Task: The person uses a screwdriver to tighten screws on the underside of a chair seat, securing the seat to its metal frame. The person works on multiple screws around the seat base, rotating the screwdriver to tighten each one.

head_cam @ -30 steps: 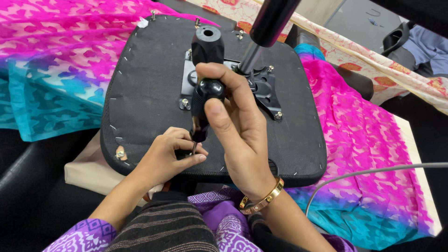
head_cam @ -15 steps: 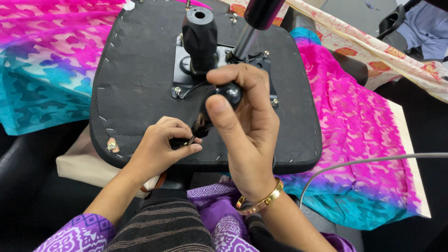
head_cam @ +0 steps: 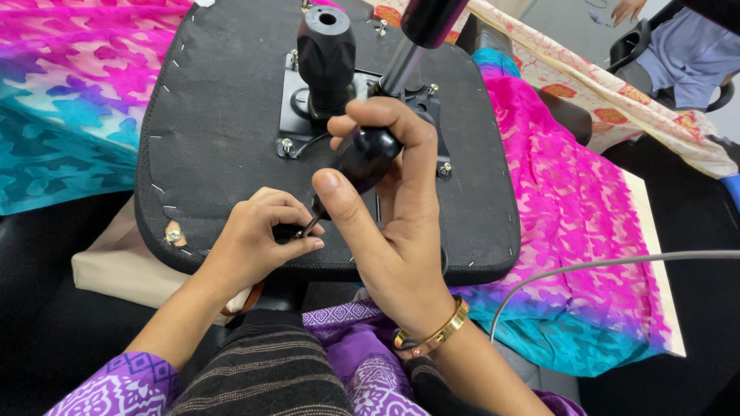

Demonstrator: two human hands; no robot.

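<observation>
An upturned office chair seat (head_cam: 216,115) with black fabric underside lies in front of me. My right hand (head_cam: 389,231) is wrapped round the black handle of a screwdriver (head_cam: 362,158), whose shaft slants down to the left. My left hand (head_cam: 258,239) pinches the screwdriver's tip and a small dark part near the seat's front edge. A black metal mounting plate (head_cam: 297,115) with bolts sits at the seat's middle. A black knobbed lever (head_cam: 326,54) and a gas cylinder (head_cam: 420,31) rise from it.
Pink and turquoise patterned cloth (head_cam: 570,231) lies under the seat on both sides. A grey cable (head_cam: 617,266) curves in at the right. Another person's hand and blue sleeve (head_cam: 678,54) show at the top right beside a black chair.
The view has drawn closer to the seat. My right hand has tilted the screwdriver and lowered it, so its tip now sits at my left fingers near the seat's front edge.
</observation>
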